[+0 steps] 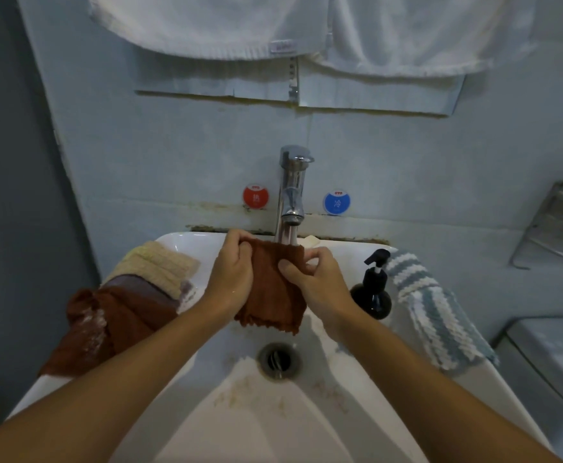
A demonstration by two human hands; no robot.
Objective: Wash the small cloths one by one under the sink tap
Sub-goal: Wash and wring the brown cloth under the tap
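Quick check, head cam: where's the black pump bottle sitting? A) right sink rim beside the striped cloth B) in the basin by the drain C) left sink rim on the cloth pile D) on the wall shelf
A: the black pump bottle stands on the sink rim's right side, next to the blue-and-white striped cloth.

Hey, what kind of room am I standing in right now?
Most likely a bathroom: a white wall-mounted sink with a chrome tap, white towels hanging above it, and a black pump bottle on the rim.
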